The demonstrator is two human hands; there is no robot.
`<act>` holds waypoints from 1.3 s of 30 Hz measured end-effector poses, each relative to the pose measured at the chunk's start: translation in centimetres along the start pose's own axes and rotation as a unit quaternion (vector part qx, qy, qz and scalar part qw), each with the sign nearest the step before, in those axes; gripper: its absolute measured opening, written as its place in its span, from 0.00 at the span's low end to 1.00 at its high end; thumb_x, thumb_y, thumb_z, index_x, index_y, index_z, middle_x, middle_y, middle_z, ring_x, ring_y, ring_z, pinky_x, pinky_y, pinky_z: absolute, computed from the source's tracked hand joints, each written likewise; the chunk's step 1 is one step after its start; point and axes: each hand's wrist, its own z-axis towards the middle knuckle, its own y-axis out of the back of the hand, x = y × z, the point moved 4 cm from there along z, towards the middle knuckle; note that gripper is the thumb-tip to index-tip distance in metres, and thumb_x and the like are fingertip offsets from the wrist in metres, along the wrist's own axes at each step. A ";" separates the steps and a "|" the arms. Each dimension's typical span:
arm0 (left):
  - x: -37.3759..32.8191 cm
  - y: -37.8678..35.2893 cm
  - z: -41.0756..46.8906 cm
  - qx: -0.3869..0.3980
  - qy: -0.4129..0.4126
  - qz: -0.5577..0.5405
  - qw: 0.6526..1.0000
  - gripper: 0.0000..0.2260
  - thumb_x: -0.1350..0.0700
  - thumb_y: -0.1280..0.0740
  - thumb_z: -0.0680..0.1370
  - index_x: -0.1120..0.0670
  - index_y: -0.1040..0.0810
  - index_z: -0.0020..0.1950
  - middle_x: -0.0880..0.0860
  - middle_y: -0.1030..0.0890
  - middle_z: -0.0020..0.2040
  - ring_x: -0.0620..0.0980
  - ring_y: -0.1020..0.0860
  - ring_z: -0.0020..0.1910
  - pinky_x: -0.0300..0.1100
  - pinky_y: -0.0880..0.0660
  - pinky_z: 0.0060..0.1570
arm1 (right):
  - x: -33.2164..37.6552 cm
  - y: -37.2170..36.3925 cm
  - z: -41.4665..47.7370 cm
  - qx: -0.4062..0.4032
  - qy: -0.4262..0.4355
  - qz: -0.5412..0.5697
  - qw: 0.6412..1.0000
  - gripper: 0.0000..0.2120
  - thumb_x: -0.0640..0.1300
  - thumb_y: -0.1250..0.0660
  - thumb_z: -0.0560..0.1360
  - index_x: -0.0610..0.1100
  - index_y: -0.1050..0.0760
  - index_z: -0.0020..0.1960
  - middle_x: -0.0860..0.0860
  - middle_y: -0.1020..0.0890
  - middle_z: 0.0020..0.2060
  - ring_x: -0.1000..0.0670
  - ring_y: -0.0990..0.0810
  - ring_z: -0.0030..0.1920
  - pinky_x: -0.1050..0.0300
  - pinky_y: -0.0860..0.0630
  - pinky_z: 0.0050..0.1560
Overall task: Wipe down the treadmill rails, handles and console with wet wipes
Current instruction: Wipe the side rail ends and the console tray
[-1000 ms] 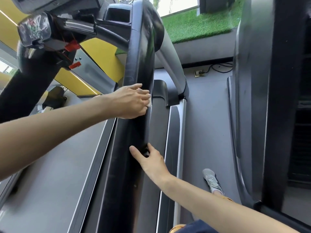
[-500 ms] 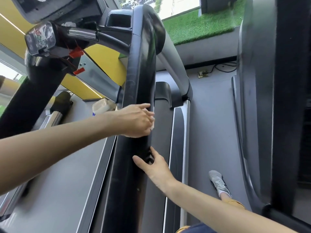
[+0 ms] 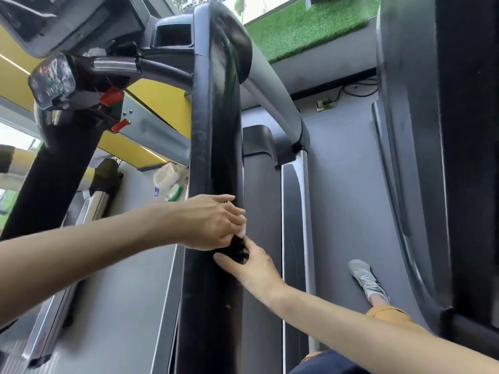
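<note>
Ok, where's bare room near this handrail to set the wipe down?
Grey belt left of the handrail, nearer than the wipes pack; floor ahead of the shoe. Crowded where left hand, holding the wipe, and right hand meet.

Left hand (image 3: pixel 213 222): reaches in from the left, fingers curled over the black handrail (image 3: pixel 216 130), pressing a wet wipe (image 3: pixel 241 226) to its right edge.
Wet wipe: small white scrap showing under the left fingertips; the rest is hidden.
Right hand (image 3: pixel 251 268): just below the left hand, thumb across the rail's front, fingers behind it.
Pale packet (image 3: pixel 168 182): beyond the left hand, green and blue markings, blurred.
Grey shoe (image 3: pixel 364 279): on the floor, right of the right hand.
</note>
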 end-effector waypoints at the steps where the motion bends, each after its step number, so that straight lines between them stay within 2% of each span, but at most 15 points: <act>1: 0.4 0.6 -0.1 -0.008 0.006 -0.030 1.000 0.28 0.48 0.57 0.75 0.46 0.21 0.62 0.43 0.24 0.65 0.40 0.33 0.70 0.42 0.52 0.73 | 0.1 0.0 -0.2 -0.001 0.000 0.002 1.000 0.40 0.65 0.29 0.67 0.53 0.37 0.74 0.55 0.25 0.65 0.54 0.28 0.66 0.60 0.31 0.66; 2: 2.0 1.0 0.1 -0.017 0.044 -0.028 0.998 0.31 0.47 0.61 0.75 0.48 0.24 0.66 0.44 0.27 0.69 0.40 0.37 0.73 0.42 0.57 0.73 | 0.2 0.1 -0.3 0.000 -0.004 0.007 1.000 0.42 0.65 0.29 0.68 0.51 0.41 0.76 0.55 0.28 0.68 0.54 0.30 0.68 0.61 0.34 0.67; 4: 6.5 2.2 1.0 -0.042 0.135 0.035 0.989 0.34 0.47 0.64 0.74 0.50 0.27 0.68 0.47 0.30 0.71 0.44 0.38 0.74 0.45 0.55 0.74 | 0.5 0.7 -0.8 0.010 -0.012 0.012 1.000 0.45 0.62 0.30 0.70 0.49 0.47 0.78 0.55 0.33 0.72 0.54 0.34 0.71 0.62 0.38 0.67; 7: 9.6 3.0 2.7 0.008 0.227 0.093 0.969 0.26 0.50 0.59 0.78 0.52 0.31 0.70 0.47 0.33 0.72 0.46 0.40 0.74 0.47 0.50 0.73 | 0.3 1.2 -1.3 0.026 -0.012 0.002 1.000 0.42 0.58 0.30 0.72 0.50 0.47 0.78 0.55 0.34 0.73 0.55 0.36 0.71 0.67 0.40 0.62; 12: 0.4 -0.3 4.6 0.244 -0.018 0.102 0.964 0.17 0.52 0.50 0.83 0.47 0.30 0.69 0.42 0.32 0.71 0.44 0.41 0.74 0.54 0.53 0.73 | -0.4 1.0 -2.2 0.027 -0.014 -0.005 1.000 0.34 0.55 0.33 0.76 0.51 0.44 0.77 0.55 0.33 0.72 0.55 0.35 0.71 0.68 0.40 0.61; 14: 2.9 0.4 5.2 0.193 -0.003 0.138 0.971 0.16 0.53 0.49 0.82 0.46 0.28 0.66 0.42 0.28 0.67 0.44 0.36 0.71 0.53 0.48 0.73 | -0.7 1.0 -2.0 0.025 -0.026 0.010 0.999 0.30 0.52 0.35 0.78 0.51 0.42 0.77 0.54 0.32 0.72 0.55 0.34 0.71 0.67 0.40 0.63; 16: 6.6 1.2 5.7 0.130 0.099 0.179 0.970 0.15 0.53 0.48 0.82 0.47 0.26 0.64 0.42 0.26 0.64 0.43 0.35 0.70 0.53 0.50 0.74 | -1.0 0.9 -1.9 0.023 -0.041 0.023 0.999 0.26 0.46 0.38 0.79 0.50 0.40 0.76 0.54 0.30 0.70 0.55 0.33 0.70 0.65 0.39 0.68; 19: 7.9 0.2 6.6 0.125 0.189 0.154 0.962 0.15 0.54 0.47 0.82 0.50 0.22 0.59 0.46 0.23 0.59 0.47 0.32 0.68 0.51 0.50 0.73 | -1.5 0.6 -2.0 0.020 -0.049 0.021 0.998 0.25 0.40 0.40 0.78 0.50 0.36 0.74 0.54 0.26 0.67 0.54 0.28 0.67 0.56 0.31 0.69; 22: 2.4 -1.6 6.5 0.162 0.150 0.069 0.973 0.15 0.50 0.44 0.80 0.54 0.21 0.58 0.53 0.22 0.61 0.54 0.30 0.66 0.53 0.47 0.70 | -2.0 0.5 -2.2 0.004 -0.060 0.007 0.998 0.23 0.39 0.41 0.74 0.53 0.26 0.67 0.52 0.19 0.58 0.51 0.19 0.56 0.50 0.22 0.59; 24: -2.7 -2.3 5.4 0.277 0.061 0.037 0.958 0.21 0.45 0.50 0.82 0.54 0.24 0.64 0.52 0.25 0.67 0.53 0.36 0.72 0.56 0.51 0.73 | -2.3 0.7 -2.4 -0.011 -0.069 -0.015 0.997 0.19 0.39 0.43 0.71 0.50 0.20 0.55 0.48 0.16 0.48 0.46 0.17 0.48 0.45 0.21 0.55; 26: -4.9 -1.5 4.5 0.317 0.010 0.064 0.946 0.22 0.45 0.54 0.83 0.51 0.28 0.69 0.48 0.30 0.71 0.50 0.41 0.75 0.58 0.56 0.74 | -2.6 0.5 -3.1 -0.012 -0.074 -0.024 0.997 0.18 0.38 0.44 0.71 0.49 0.19 0.52 0.46 0.16 0.47 0.45 0.17 0.47 0.45 0.21 0.54; 29: -0.6 0.3 4.7 0.233 0.043 0.176 0.955 0.17 0.55 0.50 0.83 0.50 0.26 0.67 0.46 0.28 0.69 0.49 0.39 0.74 0.59 0.55 0.74 | -2.9 -0.1 -4.0 -0.004 -0.074 -0.001 0.997 0.22 0.37 0.43 0.76 0.51 0.26 0.67 0.53 0.21 0.60 0.52 0.20 0.52 0.55 0.22 0.57; 33: 3.4 0.5 4.8 0.113 0.151 0.187 0.964 0.16 0.54 0.49 0.81 0.48 0.24 0.59 0.43 0.24 0.61 0.43 0.33 0.68 0.53 0.51 0.73 | -3.5 -0.5 -4.8 -0.004 -0.064 0.011 0.998 0.25 0.35 0.43 0.77 0.52 0.31 0.71 0.55 0.23 0.63 0.53 0.21 0.55 0.56 0.23 0.59; 36: -2.7 -1.2 3.6 0.104 0.055 0.161 0.980 0.16 0.55 0.49 0.79 0.51 0.21 0.55 0.48 0.21 0.57 0.48 0.28 0.65 0.54 0.49 0.72 | -4.0 -0.9 -5.6 -0.012 -0.064 0.003 0.998 0.23 0.35 0.44 0.76 0.52 0.25 0.65 0.52 0.19 0.59 0.52 0.22 0.55 0.51 0.22 0.59; 39: -8.9 -1.9 0.3 0.045 -0.025 0.092 0.994 0.25 0.51 0.57 0.76 0.50 0.22 0.56 0.46 0.22 0.58 0.47 0.30 0.67 0.51 0.57 0.72 | -4.2 -1.2 -6.3 -0.013 -0.069 -0.014 0.997 0.18 0.37 0.43 0.72 0.48 0.18 0.53 0.45 0.16 0.50 0.48 0.20 0.46 0.43 0.22 0.55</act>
